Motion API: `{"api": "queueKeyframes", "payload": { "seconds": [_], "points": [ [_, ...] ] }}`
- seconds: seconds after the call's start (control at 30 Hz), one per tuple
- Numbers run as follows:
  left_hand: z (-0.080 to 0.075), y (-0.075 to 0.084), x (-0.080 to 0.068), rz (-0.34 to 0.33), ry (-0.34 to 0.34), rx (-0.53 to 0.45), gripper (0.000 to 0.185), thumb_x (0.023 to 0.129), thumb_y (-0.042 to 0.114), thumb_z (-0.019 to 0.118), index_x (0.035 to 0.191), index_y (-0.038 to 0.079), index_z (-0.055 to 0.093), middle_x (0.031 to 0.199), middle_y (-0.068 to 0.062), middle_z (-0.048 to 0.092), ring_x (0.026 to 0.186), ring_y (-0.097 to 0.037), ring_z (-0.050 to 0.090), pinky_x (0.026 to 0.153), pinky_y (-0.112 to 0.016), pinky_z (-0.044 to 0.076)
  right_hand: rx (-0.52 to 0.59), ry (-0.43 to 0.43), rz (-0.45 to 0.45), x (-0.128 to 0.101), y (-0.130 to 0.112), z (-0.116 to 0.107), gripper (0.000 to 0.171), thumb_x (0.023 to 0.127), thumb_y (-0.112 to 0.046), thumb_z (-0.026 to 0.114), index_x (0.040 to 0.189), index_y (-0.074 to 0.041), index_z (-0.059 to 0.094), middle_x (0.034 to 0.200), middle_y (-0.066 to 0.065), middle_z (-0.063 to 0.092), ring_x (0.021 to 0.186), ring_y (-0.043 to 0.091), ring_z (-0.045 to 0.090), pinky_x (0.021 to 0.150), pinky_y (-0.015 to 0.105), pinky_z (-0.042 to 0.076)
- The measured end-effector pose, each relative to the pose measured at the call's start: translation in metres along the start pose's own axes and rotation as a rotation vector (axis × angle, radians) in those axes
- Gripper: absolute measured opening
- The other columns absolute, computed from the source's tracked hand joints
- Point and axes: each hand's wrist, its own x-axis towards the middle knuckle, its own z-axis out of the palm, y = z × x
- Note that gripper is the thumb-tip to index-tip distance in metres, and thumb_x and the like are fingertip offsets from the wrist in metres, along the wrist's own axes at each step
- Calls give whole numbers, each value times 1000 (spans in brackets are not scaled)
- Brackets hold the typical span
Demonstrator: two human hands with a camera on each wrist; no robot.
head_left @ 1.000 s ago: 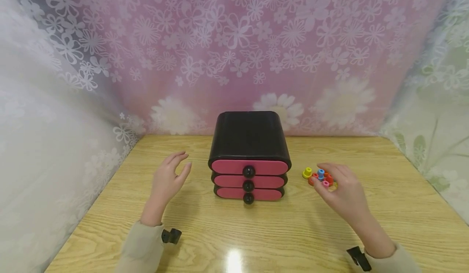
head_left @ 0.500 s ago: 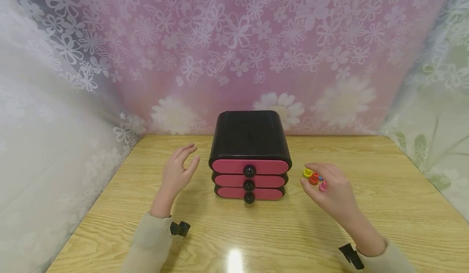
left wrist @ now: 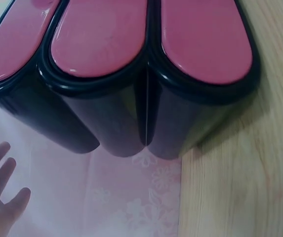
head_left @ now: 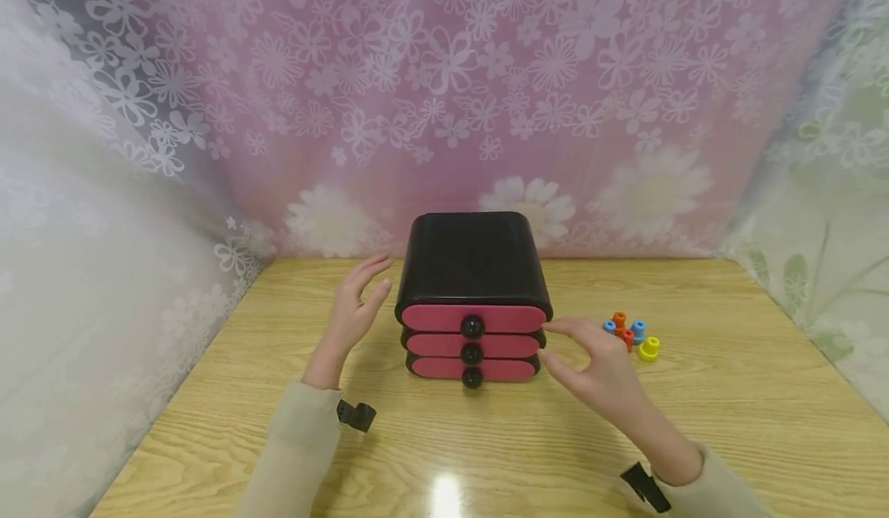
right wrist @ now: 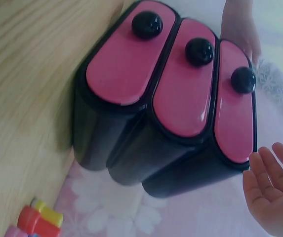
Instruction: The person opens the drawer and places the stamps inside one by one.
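Note:
A small black drawer cabinet (head_left: pixel 475 259) with three pink-fronted drawers stands in the middle of the table. Each drawer front has a round black knob (head_left: pixel 472 326), and all the drawers are pushed in. To its left, my left hand (head_left: pixel 357 306) hovers with relaxed fingers and holds nothing. My right hand (head_left: pixel 600 363) is at the cabinet's right side, fingers spread loosely, with nothing between them. Its fingertips overlap the cabinet's right edge in the head view; whether they touch it I cannot tell. The right wrist view also shows my right hand (right wrist: pixel 272 192) near the top drawer.
Several small coloured plastic pegs, among them a yellow peg (head_left: pixel 649 349) and a blue peg (head_left: pixel 638 331), lie on the wooden table (head_left: pixel 729 402) right of the cabinet, partly behind my right hand. A pink floral curtain (head_left: pixel 444 101) hangs behind the table.
Both hands have come closer to the cabinet: the left one forward and rightward, the right one leftward past the pegs. Pegs farther right are now uncovered. The cabinet stays put.

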Motion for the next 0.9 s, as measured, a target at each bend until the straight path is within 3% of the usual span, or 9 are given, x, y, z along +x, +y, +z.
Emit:
{"api": "queueKeyframes", "payload": {
  "seconds": [0.07,0.23,0.43,0.67,0.77,0.9],
  "points": [
    [1,9,6,-4,-15,-35,32,79,-8,53,111,-11,56,118,-26,50,113,-38,42,94,-49,31,11,-32,49,1,-3,3,32,63,-2,73,94,-3,66,90,4,65,81,15,58,73,16,43],
    [4,28,17,-28,-48,-136,31,81,-12,49,111,-15,53,119,-29,47,119,-38,35,99,-45,26,89,-113,195,2,-8,10,26,68,-5,72,94,-5,66,89,2,64,78,16,57,70,24,47],
    [10,24,23,9,-98,-256,31,84,-7,44,112,-19,48,121,-33,43,123,-39,28,101,-47,19,245,-225,377,2,-14,17,25,78,-13,66,101,-5,64,96,3,63,83,18,58,74,32,48],
    [16,22,27,34,-132,-346,35,80,-9,40,112,-23,45,121,-35,41,124,-42,25,102,-48,17,358,-329,531,1,-11,32,28,81,-19,63,103,-1,62,95,9,64,84,18,61,69,27,50],
    [18,21,28,47,-137,-375,35,86,1,42,112,-23,45,121,-37,39,125,-42,23,102,-47,17,408,-346,595,2,-10,37,29,82,-21,62,103,-1,62,97,10,63,85,18,61,70,25,49],
    [22,19,29,54,-153,-398,49,92,22,45,111,-23,45,121,-38,38,124,-46,20,102,-49,15,471,-347,652,4,-11,43,30,83,-21,61,105,-1,62,101,11,62,91,19,59,75,26,47]
  ]
}}
